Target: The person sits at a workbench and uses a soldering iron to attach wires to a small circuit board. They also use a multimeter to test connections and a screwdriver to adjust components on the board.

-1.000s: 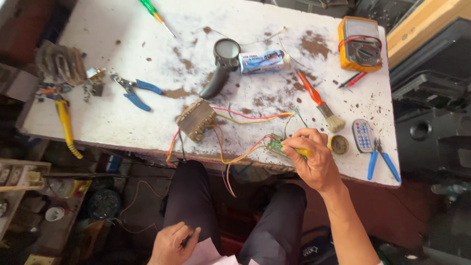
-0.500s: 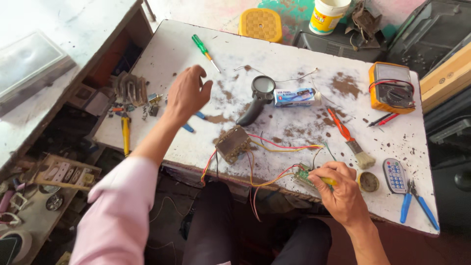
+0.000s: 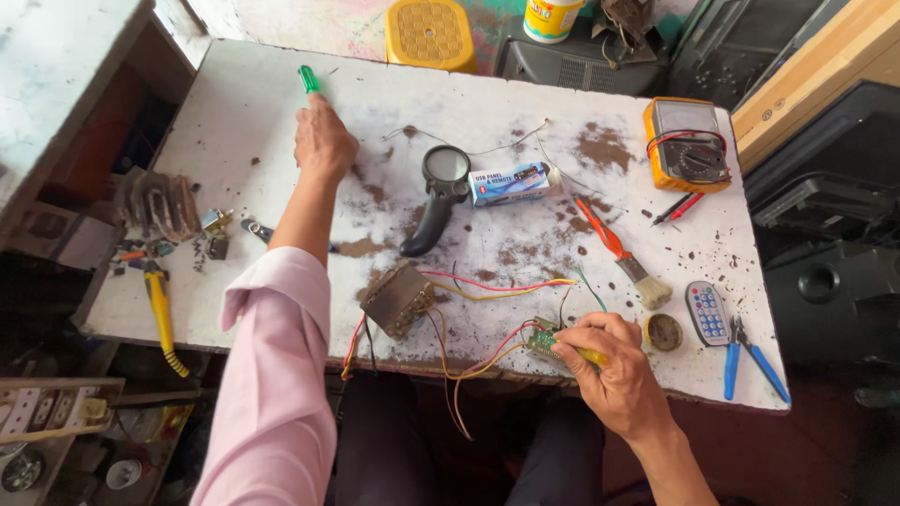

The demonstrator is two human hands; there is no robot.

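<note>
Right hand [image 3: 617,375] pinching yellow-handled tool [image 3: 589,355] against small green circuit board [image 3: 541,338], near table's front edge | left hand [image 3: 323,142] closing on green-handled screwdriver [image 3: 308,79], toward far left corner | brown wired transformer [image 3: 397,297] lying between | worn white table [image 3: 244,141] bearing all.

**Packages and screens on the workbench**

A small blue-and-white box [image 3: 511,183] lies beside the magnifier [image 3: 441,192]. A yellow multimeter [image 3: 684,145] with a pale dial face sits at the table's far right. A labelled white-and-yellow tub [image 3: 551,17] stands beyond the table.
</note>
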